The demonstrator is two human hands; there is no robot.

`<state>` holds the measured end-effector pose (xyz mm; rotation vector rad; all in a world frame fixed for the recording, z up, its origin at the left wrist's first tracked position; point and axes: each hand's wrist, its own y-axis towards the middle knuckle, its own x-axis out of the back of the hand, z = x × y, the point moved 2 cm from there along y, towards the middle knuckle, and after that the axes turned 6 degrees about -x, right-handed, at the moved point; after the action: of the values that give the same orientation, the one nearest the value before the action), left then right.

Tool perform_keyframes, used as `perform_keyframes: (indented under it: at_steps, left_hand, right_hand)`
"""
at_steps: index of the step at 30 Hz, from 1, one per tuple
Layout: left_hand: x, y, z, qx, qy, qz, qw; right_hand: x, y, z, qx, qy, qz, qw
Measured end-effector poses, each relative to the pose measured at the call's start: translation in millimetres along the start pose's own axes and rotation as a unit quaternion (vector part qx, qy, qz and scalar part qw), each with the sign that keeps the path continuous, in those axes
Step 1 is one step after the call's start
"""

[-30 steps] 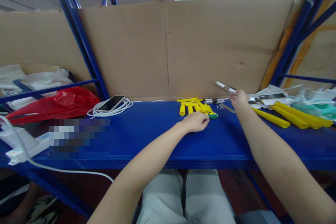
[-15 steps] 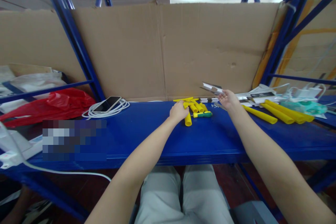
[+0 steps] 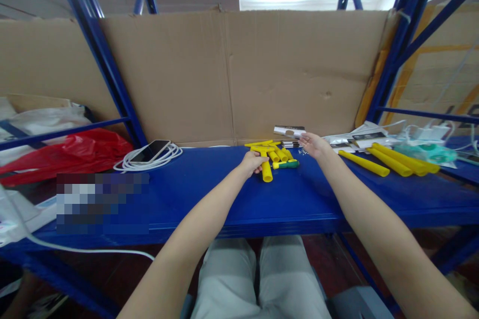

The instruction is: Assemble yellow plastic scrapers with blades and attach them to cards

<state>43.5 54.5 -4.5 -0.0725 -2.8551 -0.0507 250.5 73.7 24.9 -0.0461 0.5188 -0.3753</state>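
Note:
My left hand is closed around a yellow T-shaped handle, whose hollow tube points toward me over the blue table. In my right hand, a flat silver-white piece with a dark edge is pinched by one end, raised above the table. Just right of the handle lies a green-and-yellow screwdriver. More yellow handles are bunched behind it. Small loose bits, perhaps screws, lie below my right hand, beside a stack of thin flat pieces.
Several yellow tubes lie at the right, near flat packets, a green plastic bag and white chargers. On the left are a phone on coiled white cable and a red bag. Cardboard closes the back.
My right hand has moved left with the flat piece, which now hangs nearer the yellow handles. My left hand has shifted slightly on the T-shaped handle, showing more of its top.

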Motion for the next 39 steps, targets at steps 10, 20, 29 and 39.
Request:
perform_keyframes:
  at_steps: [10,20,29,39]
  left_hand:
    - [19,7,-12,-0.074,-0.232,-0.022,0.97]
    - [63,27,-1,0.005,-0.373,-0.204,0.905]
    - [54,34,5,0.009,-0.397,-0.15,0.905]
    - [46,51,12,0.027,-0.327,-0.068,0.942]
  right_hand:
    - [-6,-10,-1,0.023,-0.035,0.108,0.993]
    - [-15,-24,-15,-0.022,-0.156,0.225,0.962]
    - [-29,-37,-32,-0.025,-0.191,0.276,0.942]
    - [-43,-53,-38,-0.023,-0.188,0.271,0.944]
